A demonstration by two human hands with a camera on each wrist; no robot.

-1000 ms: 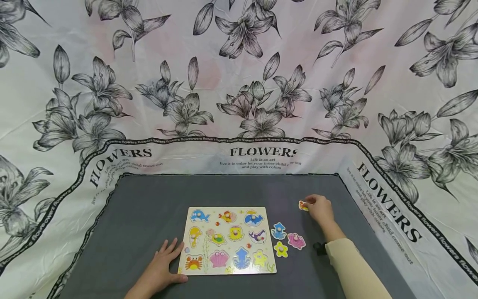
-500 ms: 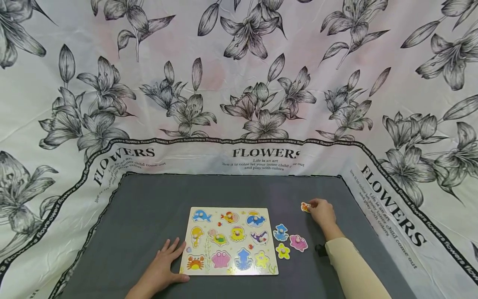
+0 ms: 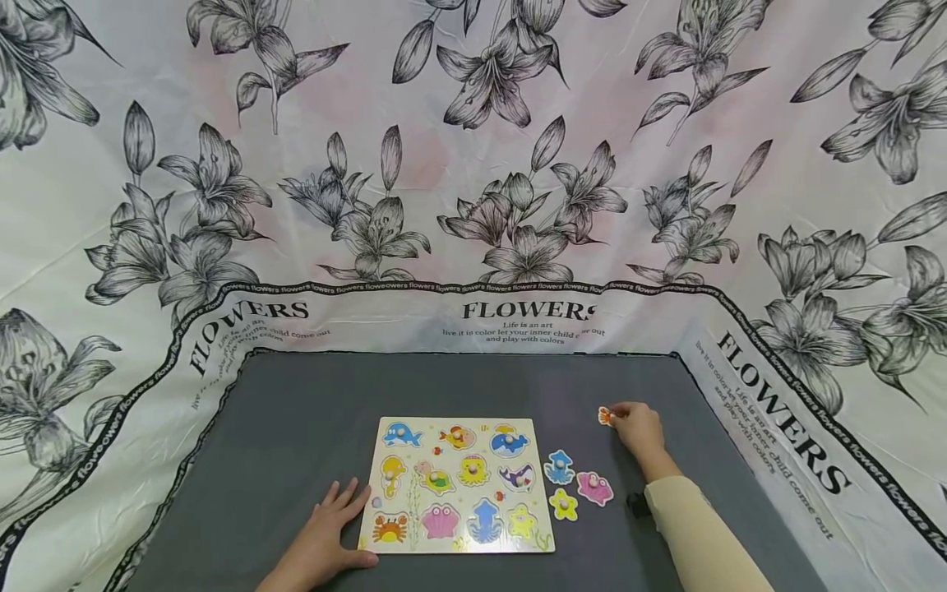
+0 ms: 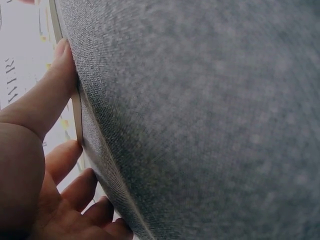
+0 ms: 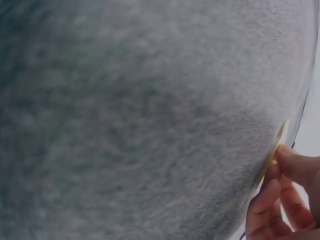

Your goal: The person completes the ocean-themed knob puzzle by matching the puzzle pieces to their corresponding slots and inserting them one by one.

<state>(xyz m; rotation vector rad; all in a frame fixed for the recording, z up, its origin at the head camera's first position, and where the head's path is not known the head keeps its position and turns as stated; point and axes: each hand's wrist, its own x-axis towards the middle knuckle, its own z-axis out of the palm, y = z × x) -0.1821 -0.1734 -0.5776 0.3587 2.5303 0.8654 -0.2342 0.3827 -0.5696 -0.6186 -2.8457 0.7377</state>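
A wooden puzzle board (image 3: pixel 456 538) with sea-animal shapes lies on the dark grey cloth in the head view. My left hand (image 3: pixel 323 526) lies at its left side with fingers spread, fingertips and thumb touching the edge near the lower left corner. Off to the board's upper right, my right hand (image 3: pixel 640 429) pinches a small orange crab puzzle piece (image 3: pixel 604 416) between thumb and fingers. The right wrist view shows the piece edge-on, as a thin pale disc (image 5: pixel 270 157). Between board and right forearm lie a blue squid piece (image 3: pixel 559 467), a pink shell piece (image 3: pixel 595 488) and a yellow starfish piece (image 3: pixel 564 505).
Knobbed pieces, such as a whale (image 3: pixel 402 435) and an octopus (image 3: pixel 473 470), sit in the board's upper rows. The bottom row shows printed shapes without knobs. Dark cloth (image 3: pixel 311 411) surrounds the board, bordered by a white flower-printed sheet (image 3: pixel 385 325).
The crab piece has turned slightly in my right hand and looks narrower. The left hand stays at the board's edge. The head view has shifted a little.
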